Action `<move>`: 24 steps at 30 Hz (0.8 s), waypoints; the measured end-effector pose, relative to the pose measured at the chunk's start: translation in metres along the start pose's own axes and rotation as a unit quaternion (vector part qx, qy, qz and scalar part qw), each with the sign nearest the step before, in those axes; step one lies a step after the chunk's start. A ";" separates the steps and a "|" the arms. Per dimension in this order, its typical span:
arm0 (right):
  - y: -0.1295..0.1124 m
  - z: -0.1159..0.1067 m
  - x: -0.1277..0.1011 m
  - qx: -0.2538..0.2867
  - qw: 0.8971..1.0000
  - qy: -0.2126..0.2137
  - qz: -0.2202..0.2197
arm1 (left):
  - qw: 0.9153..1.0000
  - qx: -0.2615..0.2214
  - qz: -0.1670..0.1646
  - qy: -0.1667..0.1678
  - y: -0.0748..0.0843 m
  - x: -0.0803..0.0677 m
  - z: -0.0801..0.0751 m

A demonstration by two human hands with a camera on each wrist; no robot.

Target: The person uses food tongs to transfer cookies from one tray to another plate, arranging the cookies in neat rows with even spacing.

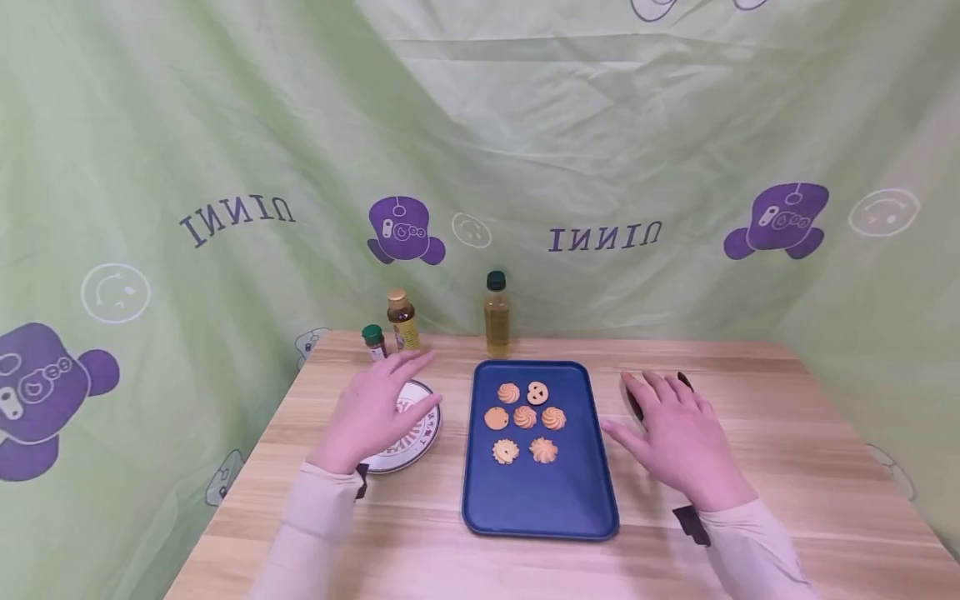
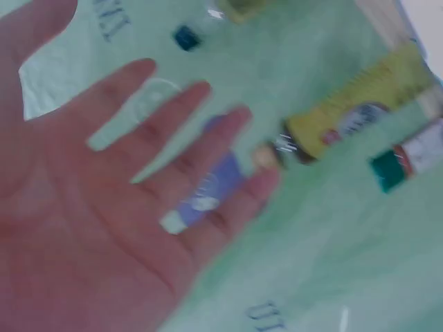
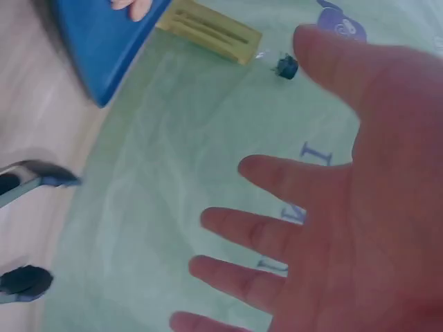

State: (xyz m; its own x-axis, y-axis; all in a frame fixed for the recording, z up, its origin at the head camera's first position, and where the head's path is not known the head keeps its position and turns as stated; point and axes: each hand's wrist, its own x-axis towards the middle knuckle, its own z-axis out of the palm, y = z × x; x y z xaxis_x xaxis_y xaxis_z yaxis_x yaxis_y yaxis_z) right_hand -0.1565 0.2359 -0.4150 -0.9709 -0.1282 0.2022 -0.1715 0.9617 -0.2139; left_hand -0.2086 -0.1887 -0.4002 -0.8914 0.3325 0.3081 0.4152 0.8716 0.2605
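Tongs (image 1: 658, 392), dark-tipped with a metal arm, lie on the worktop (image 1: 787, 433) just off the right edge of the blue tray (image 1: 540, 500), mostly hidden beneath the right hand (image 1: 678, 437). That hand hovers over them with fingers straight and spread, holding nothing; the right wrist view shows the two dark tips (image 3: 28, 280) lying apart on the wood. The left hand (image 1: 375, 408) is likewise spread and empty, held above the patterned plate (image 1: 416, 442) near the worktop's left edge. Seven biscuits (image 1: 525, 421) sit in the far half of the tray. Along the back edge stand a small green-capped jar (image 1: 372, 341), a brown bottle with a yellow label (image 1: 402, 320) and a taller bottle of yellowish liquid (image 1: 497, 315).

To do this step well, I judge the right hand should drop straight down onto the arms of the tongs, well behind the tips, and close thumb against fingers so both arms are caught together. The sleeve should stay clear of the tray's rim, so the biscuits are not jolted.
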 end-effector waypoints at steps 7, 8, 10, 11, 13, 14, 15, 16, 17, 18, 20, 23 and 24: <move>0.030 0.002 -0.010 0.016 1.000 -0.001 0.010 | 0.996 -0.044 -0.072 0.010 -0.042 -0.005 0.003; 0.034 0.002 -0.012 0.020 1.000 -0.001 0.013 | 0.995 -0.051 -0.086 0.009 -0.048 -0.007 0.002; 0.042 0.002 -0.016 0.033 0.999 0.000 0.021 | 0.991 -0.070 -0.110 0.005 -0.061 -0.009 0.000; 0.046 0.002 -0.018 0.040 0.999 0.001 0.026 | 0.989 -0.079 -0.122 0.002 -0.068 -0.010 -0.001; 0.054 0.002 -0.021 0.056 0.998 0.003 0.038 | 0.985 -0.094 -0.143 -0.003 -0.080 -0.013 -0.002; 0.058 0.003 -0.023 0.064 0.997 0.003 0.046 | 0.983 -0.101 -0.153 -0.008 -0.087 -0.015 -0.001; 0.062 0.004 -0.024 0.073 0.996 0.004 0.054 | 0.981 -0.109 -0.162 -0.014 -0.093 -0.017 -0.001; 0.066 0.004 -0.025 0.081 0.995 0.002 0.062 | 0.978 -0.119 -0.170 -0.021 -0.099 -0.019 0.001; 0.069 0.005 -0.027 0.088 0.994 0.000 0.070 | 0.976 -0.126 -0.178 -0.027 -0.104 -0.022 0.003; 0.073 0.006 -0.028 0.094 0.993 -0.003 0.078 | 0.974 -0.131 -0.182 -0.033 -0.110 -0.024 0.005; 0.078 0.009 -0.031 0.101 0.990 -0.013 0.094 | 0.971 -0.137 -0.190 -0.047 -0.122 -0.028 0.010; 0.083 0.015 -0.035 0.110 0.986 -0.031 0.118 | 0.970 -0.136 -0.191 -0.067 -0.138 -0.033 0.015; 0.084 0.017 -0.036 0.113 0.985 -0.036 0.125 | 0.968 -0.137 -0.193 -0.078 -0.143 -0.034 0.016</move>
State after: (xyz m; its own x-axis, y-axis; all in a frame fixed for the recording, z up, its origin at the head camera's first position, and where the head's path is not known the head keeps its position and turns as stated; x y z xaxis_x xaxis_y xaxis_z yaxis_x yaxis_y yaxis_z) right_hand -0.1390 0.3170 -0.4563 -0.9954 0.0816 0.0504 0.0496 0.8877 -0.4577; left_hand -0.2401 -0.3188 -0.4623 -0.9976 0.0688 0.0032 0.0584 0.8202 0.5691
